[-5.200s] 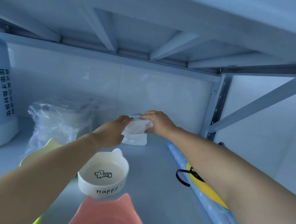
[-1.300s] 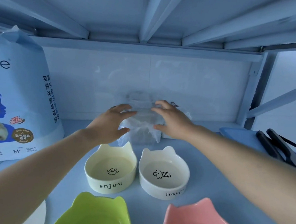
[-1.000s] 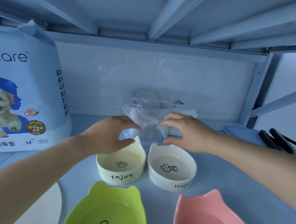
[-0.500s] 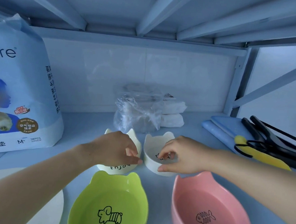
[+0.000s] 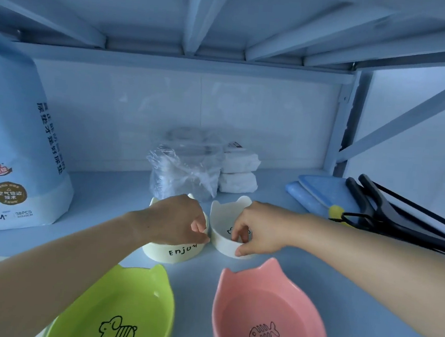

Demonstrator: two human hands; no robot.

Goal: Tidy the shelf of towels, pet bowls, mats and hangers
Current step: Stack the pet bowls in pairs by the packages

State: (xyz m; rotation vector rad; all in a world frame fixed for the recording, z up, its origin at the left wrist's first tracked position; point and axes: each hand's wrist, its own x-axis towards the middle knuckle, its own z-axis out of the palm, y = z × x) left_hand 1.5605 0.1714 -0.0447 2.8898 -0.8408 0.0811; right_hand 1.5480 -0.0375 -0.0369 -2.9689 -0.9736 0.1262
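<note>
While left hand (image 5: 176,222) pinches cream "Enjoy" bowl (image 5: 172,249) rim, right hand (image 5: 260,230) pinches white bowl (image 5: 224,224) rim: likely ceramic, heavy, slippery, chip-prone.

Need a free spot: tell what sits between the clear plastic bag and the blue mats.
Head view: two stacked white towels by the bag, then bare shelf.

"Enjoy" on cream bowl (image 5: 177,253), "38PCS", "M" on blue bag (image 5: 14,148)

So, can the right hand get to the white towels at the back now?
Probably yes: the right hand must release the white bowl, but nothing stands between it and the towels.
</note>
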